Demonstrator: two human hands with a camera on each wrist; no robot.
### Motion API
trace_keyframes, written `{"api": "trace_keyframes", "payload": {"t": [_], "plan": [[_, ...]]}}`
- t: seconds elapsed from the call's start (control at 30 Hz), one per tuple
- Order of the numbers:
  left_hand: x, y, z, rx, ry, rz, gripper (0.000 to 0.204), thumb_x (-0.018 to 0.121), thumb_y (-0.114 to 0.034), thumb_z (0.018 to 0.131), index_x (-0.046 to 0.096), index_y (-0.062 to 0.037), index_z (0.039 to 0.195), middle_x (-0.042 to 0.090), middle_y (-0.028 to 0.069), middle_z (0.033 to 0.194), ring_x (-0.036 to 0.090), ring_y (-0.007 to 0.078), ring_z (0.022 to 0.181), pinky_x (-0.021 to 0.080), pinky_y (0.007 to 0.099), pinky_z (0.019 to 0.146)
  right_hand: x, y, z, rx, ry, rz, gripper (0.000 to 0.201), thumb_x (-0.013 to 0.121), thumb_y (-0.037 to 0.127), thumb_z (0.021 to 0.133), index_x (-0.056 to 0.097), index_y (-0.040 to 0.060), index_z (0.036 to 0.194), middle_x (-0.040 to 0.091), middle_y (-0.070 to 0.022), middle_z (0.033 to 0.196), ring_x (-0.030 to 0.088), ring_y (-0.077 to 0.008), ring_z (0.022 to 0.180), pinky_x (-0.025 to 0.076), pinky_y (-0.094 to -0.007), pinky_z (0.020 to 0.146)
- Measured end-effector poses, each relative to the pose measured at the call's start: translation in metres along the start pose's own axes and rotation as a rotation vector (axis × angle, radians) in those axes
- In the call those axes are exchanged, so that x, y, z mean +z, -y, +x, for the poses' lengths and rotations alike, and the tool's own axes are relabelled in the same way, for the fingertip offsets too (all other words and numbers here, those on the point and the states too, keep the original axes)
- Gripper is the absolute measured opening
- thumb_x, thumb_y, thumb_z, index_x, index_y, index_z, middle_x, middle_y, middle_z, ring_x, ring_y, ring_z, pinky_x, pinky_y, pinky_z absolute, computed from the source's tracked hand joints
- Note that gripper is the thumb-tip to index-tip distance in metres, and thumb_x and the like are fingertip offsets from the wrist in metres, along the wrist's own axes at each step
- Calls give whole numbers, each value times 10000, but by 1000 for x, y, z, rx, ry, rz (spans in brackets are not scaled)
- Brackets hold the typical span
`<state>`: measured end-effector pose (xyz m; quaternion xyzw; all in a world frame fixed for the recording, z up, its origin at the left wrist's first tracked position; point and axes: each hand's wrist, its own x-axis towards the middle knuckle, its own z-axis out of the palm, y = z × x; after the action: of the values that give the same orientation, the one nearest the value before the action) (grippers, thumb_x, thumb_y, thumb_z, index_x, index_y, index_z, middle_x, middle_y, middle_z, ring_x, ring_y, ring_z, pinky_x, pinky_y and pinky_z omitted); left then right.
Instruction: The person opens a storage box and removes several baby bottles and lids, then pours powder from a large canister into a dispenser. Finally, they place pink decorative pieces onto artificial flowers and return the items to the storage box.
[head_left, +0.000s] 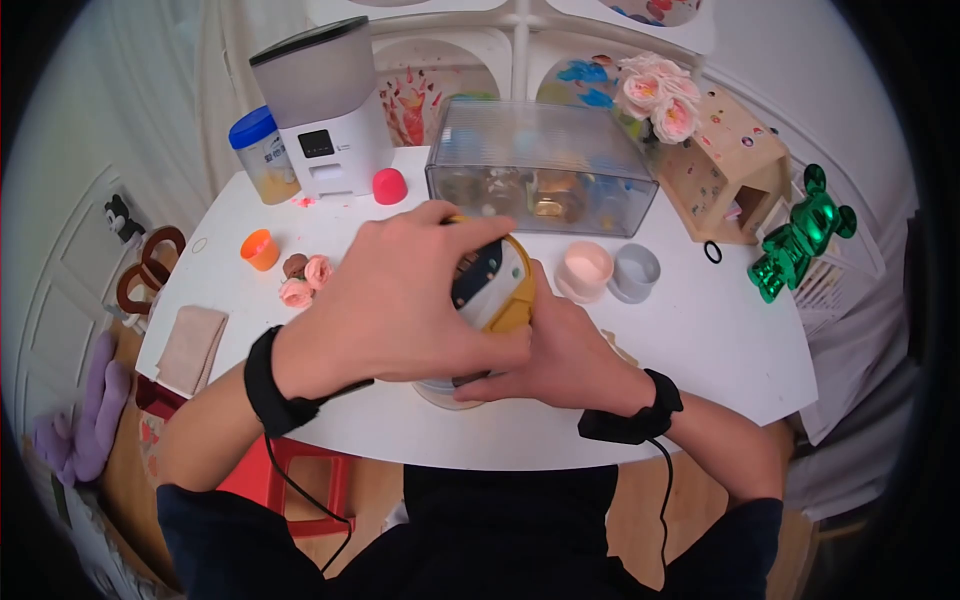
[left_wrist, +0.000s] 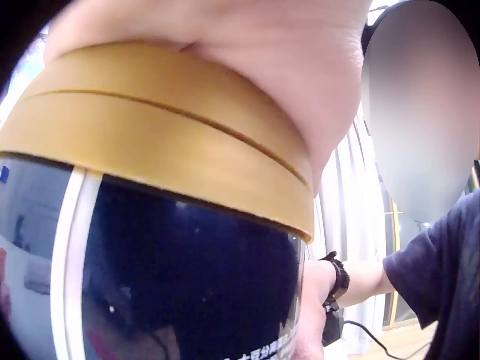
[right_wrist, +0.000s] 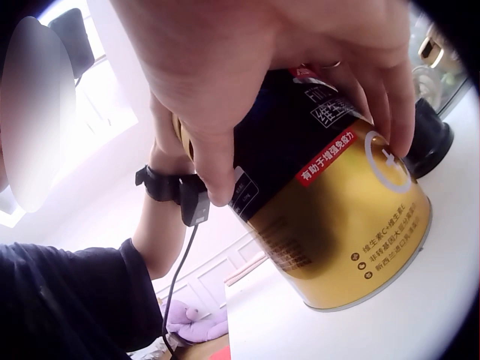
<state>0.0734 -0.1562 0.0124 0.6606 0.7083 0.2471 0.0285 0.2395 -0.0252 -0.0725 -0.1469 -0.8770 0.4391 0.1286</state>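
Note:
A gold and dark-blue tin (right_wrist: pixel 330 232) with printed labels stands tilted at the near middle of the white table. Its gold plastic lid (left_wrist: pixel 172 142) fills the top of the left wrist view and sits on the tin. My left hand (head_left: pixel 395 290) grips the lid from above, fingers and thumb spread round its rim. Lower down, my right hand (head_left: pixel 575 345) holds the tin's body, thumb on one side and fingers on the other, as the right wrist view shows. In the head view the hands hide most of the tin.
Behind the hands stands a clear grey box (head_left: pixel 540 190). Pink (head_left: pixel 585 270) and grey cups (head_left: pixel 634 272) are right of the tin; an orange cup (head_left: pixel 260 250) and artificial flowers (head_left: pixel 305 280) lie left. A feeder (head_left: pixel 330 140) and green bear figure (head_left: pixel 805 235) stand farther out.

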Motion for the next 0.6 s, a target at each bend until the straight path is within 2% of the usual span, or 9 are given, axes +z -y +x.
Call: {"api": "trace_keyframes", "payload": {"t": [0.07, 0.1, 0.13, 0.2, 0.4, 0.43, 0.53, 0.57, 0.6], "plan": [[-2, 6, 1, 31, -27, -18, 797, 866, -420, 773, 717, -70, 1474, 753, 184, 1259, 765, 313, 1046, 605, 391, 943, 2, -3, -2, -63, -33, -20, 1152, 1030, 463, 736, 342, 8, 1540, 705, -268, 1355, 746, -445, 1221, 611, -472, 1018], [-26, 12, 8, -180, 75, -488, 711, 792, -376, 882, 681, -76, 1517, 748, 124, 1290, 743, 246, 1053, 595, 385, 944, 2, -1, -2, -73, -36, -22, 1150, 1027, 462, 740, 339, 9, 1541, 697, -271, 1367, 741, -446, 1230, 610, -472, 1018], [-28, 19, 7, -182, 115, -526, 669, 730, -348, 956, 638, -92, 1567, 725, 95, 1290, 697, 208, 1122, 568, 380, 1001, 1, 0, -2, -89, -44, -25, 1147, 1025, 461, 743, 336, 9, 1542, 690, -274, 1379, 737, -447, 1240, 609, -471, 1018], [-25, 26, 4, -116, 72, -410, 708, 697, -408, 968, 615, -76, 1588, 701, 128, 1346, 675, 211, 1192, 536, 362, 1067, -1, -3, 1, -89, -16, -17, 1155, 1021, 460, 747, 321, 18, 1552, 672, -294, 1396, 724, -460, 1257, 605, -475, 1017], [-29, 51, -2, -78, -7, -864, 842, 546, -564, 1005, 548, 15, 1615, 674, 150, 1436, 679, 236, 1231, 526, 360, 1099, -6, -8, 9, -96, 66, -9, 1194, 1029, 455, 738, 298, 16, 1573, 698, -328, 1349, 739, -479, 1212, 600, -479, 1024], [-34, 59, -4, -160, -8, -918, 886, 503, -612, 1021, 518, 42, 1618, 686, 175, 1415, 705, 270, 1230, 567, 398, 1099, -7, -9, 12, -94, 86, -8, 1205, 1031, 453, 737, 291, 14, 1580, 703, -330, 1344, 741, -482, 1205, 599, -478, 1024], [-43, 79, -6, -105, -11, -1309, 743, 512, -569, 1068, 632, 28, 1493, 701, 205, 1396, 741, 293, 1171, 609, 434, 1034, -11, -12, 20, -110, 134, 19, 1233, 1035, 442, 735, 272, 10, 1603, 711, -331, 1331, 739, -488, 1204, 600, -476, 1020], [-43, 84, -6, -96, -47, -1352, 775, 443, -594, 1081, 605, 35, 1505, 680, 240, 1432, 751, 341, 1183, 627, 503, 1036, -11, -13, 21, -122, 143, 26, 1238, 1035, 437, 738, 266, 10, 1609, 713, -333, 1327, 737, -489, 1207, 600, -474, 1021], [-42, 90, -7, -117, -75, -1429, 797, 429, -608, 1081, 585, 36, 1523, 687, 243, 1417, 749, 351, 1194, 624, 511, 1045, -12, -14, 22, -135, 153, 33, 1243, 1035, 433, 741, 260, 11, 1616, 714, -335, 1324, 736, -490, 1211, 600, -472, 1021]]}}
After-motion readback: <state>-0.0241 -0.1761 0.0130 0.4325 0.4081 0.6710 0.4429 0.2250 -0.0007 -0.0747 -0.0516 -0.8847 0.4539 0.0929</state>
